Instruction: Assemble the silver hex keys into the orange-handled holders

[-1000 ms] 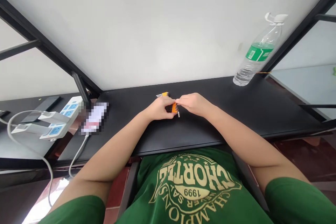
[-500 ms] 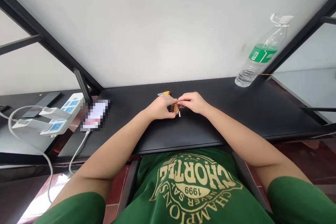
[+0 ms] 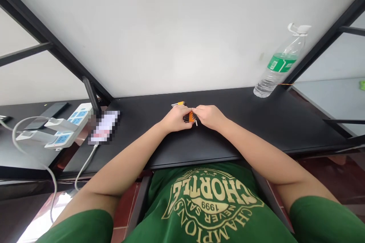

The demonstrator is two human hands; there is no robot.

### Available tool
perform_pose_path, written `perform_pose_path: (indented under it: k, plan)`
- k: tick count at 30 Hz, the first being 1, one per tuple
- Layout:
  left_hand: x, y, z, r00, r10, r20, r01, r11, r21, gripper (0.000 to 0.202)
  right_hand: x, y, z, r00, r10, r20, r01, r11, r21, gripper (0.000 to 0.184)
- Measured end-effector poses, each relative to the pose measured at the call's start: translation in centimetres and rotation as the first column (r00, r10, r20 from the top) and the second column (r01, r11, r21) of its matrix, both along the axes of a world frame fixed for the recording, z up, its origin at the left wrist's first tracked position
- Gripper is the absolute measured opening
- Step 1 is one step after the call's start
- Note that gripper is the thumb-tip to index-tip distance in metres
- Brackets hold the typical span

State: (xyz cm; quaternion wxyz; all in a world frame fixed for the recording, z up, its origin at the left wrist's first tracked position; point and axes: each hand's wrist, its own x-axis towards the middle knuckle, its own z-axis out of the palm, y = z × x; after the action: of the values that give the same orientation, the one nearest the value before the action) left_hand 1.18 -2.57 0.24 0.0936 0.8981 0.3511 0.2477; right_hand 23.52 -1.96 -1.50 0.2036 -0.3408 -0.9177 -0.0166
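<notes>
Nearest my camera I see the green shirt [image 3: 211,201], with 1999 printed on it, and both forearms reaching across the black table [image 3: 182,150]. I have the left hand [image 3: 177,117] over the middle of the table, its grip narrow and holding the orange holder [image 3: 191,117] between thumb and fingers. Dark rods show along that holder, and 1 pale-tipped rod [image 3: 196,123] points back toward me. My right hand [image 3: 209,115] meets it from the other side, fingertips pinched close at the holder's far end; I cannot tell whether that grip has hold of anything.

Over to my left lies a phone [image 3: 104,127], its screen blurred, with a white cable plugged in. The power strip [image 3: 81,114] beyond it carries 2 white chargers [image 3: 61,124]. Just past my left hand sits a yellow holder [image 3: 181,103] with pale-ended rods. Farther off, right, a water bottle [image 3: 275,66] stands near the pale wall [image 3: 182,34].
</notes>
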Motion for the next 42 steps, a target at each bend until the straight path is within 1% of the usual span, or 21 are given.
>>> perform_pose_path:
  k: [3,5,7,9,11,12,14,15,16,17,19,27,31,33,34,35,36,38,39,41,42]
  plan:
    - [-0.1,0.1,-0.3,0.997,0.055,0.060,-0.052,0.998,-0.047,0.010,-0.7,-0.7,0.0,0.994,-0.068,0.086,0.073,0.996,-0.050,0.054]
    - [-0.2,0.2,-0.4,0.993,0.081,0.080,-0.077,0.995,-0.059,0.011,-1.0,-0.9,0.1,0.995,-0.080,0.055,0.086,0.989,-0.118,0.059]
    - [-0.2,0.3,-0.5,0.993,0.095,0.075,-0.091,0.995,-0.048,0.012,-1.0,-0.7,0.0,0.996,-0.058,-0.074,0.041,0.976,-0.214,0.053]
    - [0.0,0.4,-0.7,0.994,0.103,0.046,-0.102,0.995,-0.022,0.013,-0.8,-0.1,-0.1,0.960,-0.064,-0.273,-0.031,0.944,-0.329,0.041]
    - [0.2,0.4,-1.0,0.994,0.109,0.023,-0.109,0.994,0.004,0.015,-0.6,0.6,-0.3,0.878,-0.135,-0.460,-0.114,0.873,-0.475,0.033]
    - [0.3,0.5,-1.2,0.993,0.112,0.024,-0.113,0.994,0.010,0.016,-0.5,0.9,-0.5,0.828,-0.188,-0.529,-0.166,0.817,-0.552,0.031]
    - [0.4,0.6,-1.4,0.992,0.121,0.043,-0.121,0.993,0.003,0.019,-0.3,1.4,-0.8,0.735,-0.289,-0.613,-0.286,0.688,-0.667,0.029]
    - [0.4,0.6,-1.5,0.991,0.124,0.054,-0.124,0.992,-0.004,0.020,-0.2,1.6,-0.9,0.701,-0.324,-0.636,-0.340,0.632,-0.696,0.029]
    - [0.3,0.7,-1.6,0.991,0.123,0.060,-0.123,0.992,-0.006,0.021,-0.2,1.8,-1.0,0.674,-0.346,-0.653,-0.384,0.591,-0.710,0.029]
    - [0.3,0.8,-1.7,0.991,0.118,0.062,-0.118,0.993,-0.002,0.022,-0.1,1.9,-1.1,0.655,-0.358,-0.665,-0.415,0.565,-0.713,0.029]
    - [0.2,0.9,-1.7,0.994,0.097,0.058,-0.099,0.995,0.024,0.023,0.0,2.1,-1.1,0.636,-0.366,-0.680,-0.443,0.549,-0.709,0.032]
    - [0.4,0.6,-1.3,0.997,0.071,-0.016,-0.069,0.992,0.109,0.027,-0.2,1.9,-0.9,0.616,-0.360,-0.701,-0.434,0.588,-0.683,0.028]
    - [0.6,0.3,-1.1,0.995,0.082,-0.057,-0.075,0.990,0.120,0.022,-0.2,1.7,-0.8,0.632,-0.363,-0.685,-0.410,0.593,-0.693,0.028]
    - [0.6,0.2,-1.0,0.995,0.084,-0.059,-0.077,0.991,0.113,0.021,-0.2,1.6,-0.6,0.651,-0.348,-0.674,-0.387,0.612,-0.690,0.025]
    - [0.6,0.2,-1.0,0.995,0.083,-0.058,-0.076,0.991,0.107,0.021,-0.1,1.5,-0.5,0.668,-0.327,-0.668,-0.365,0.639,-0.677,0.023]
    - [0.6,0.2,-1.0,0.995,0.081,-0.057,-0.075,0.992,0.100,0.022,0.0,1.4,-0.4,0.692,-0.290,-0.661,-0.331,0.686,-0.648,0.020]
    - [0.6,0.2,-1.0,0.996,0.079,-0.053,-0.074,0.993,0.091,0.024,0.1,1.2,-0.2,0.728,-0.233,-0.645,-0.289,0.748,-0.597,0.018]
    - [0.5,0.3,-1.1,0.997,0.071,-0.025,-0.069,0.995,0.077,0.029,0.3,0.9,0.2,0.822,-0.090,-0.562,-0.207,0.873,-0.442,0.020]
    - [0.5,0.3,-1.1,0.998,0.068,-0.002,-0.068,0.995,0.073,0.033,0.3,0.7,0.3,0.863,-0.029,-0.504,-0.178,0.916,-0.358,0.021]
    - [0.6,0.4,-1.1,0.997,0.067,0.038,-0.069,0.995,0.069,0.039,0.1,0.4,0.5,0.904,0.022,-0.426,-0.147,0.954,-0.263,0.019]
    - [0.6,0.4,-1.1,0.997,0.067,0.047,-0.070,0.995,0.065,0.038,0.0,0.3,0.5,0.902,0.009,-0.432,-0.139,0.952,-0.272,0.016]
